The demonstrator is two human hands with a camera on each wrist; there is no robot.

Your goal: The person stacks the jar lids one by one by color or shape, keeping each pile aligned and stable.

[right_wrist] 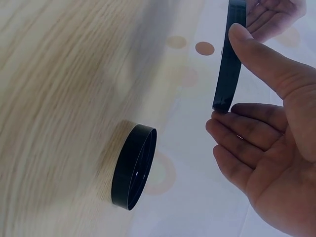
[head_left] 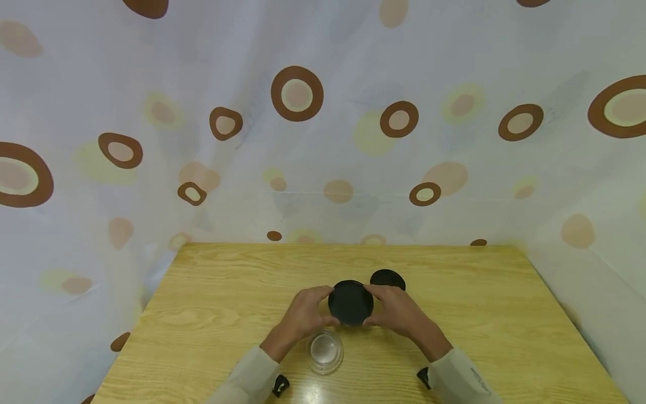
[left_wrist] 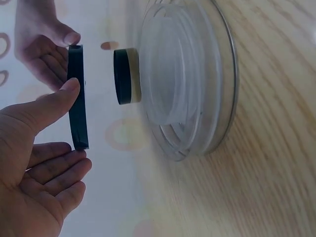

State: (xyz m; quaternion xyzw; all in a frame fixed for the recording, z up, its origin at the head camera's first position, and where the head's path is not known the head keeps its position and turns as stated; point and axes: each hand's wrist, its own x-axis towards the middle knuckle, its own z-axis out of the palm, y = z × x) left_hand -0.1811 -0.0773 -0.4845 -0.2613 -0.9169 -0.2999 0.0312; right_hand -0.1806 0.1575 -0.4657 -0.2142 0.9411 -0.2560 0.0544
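Observation:
A black round lid (head_left: 350, 303) is held above the table between both hands. My left hand (head_left: 309, 310) pinches its left edge between thumb and fingertips. On the opposite edge my right hand (head_left: 396, 311) does the same; in the right wrist view the thumb (right_wrist: 242, 33) presses the rim while fingertips touch its lower edge. A clear round container (head_left: 324, 352) stands on the table just below my left hand, with what look like stacked clear rims in the left wrist view. Beyond my right hand lies a second black lid (head_left: 387, 278), its hollow side up (right_wrist: 134, 168).
The wooden table (head_left: 227, 292) carries these things, and its far edge meets a pale curtain (head_left: 343, 140) with brown and yellow spots. The curtain also hangs at both sides. Small black pieces (head_left: 280, 385) sit by the cuffs of both sleeves (head_left: 249, 376).

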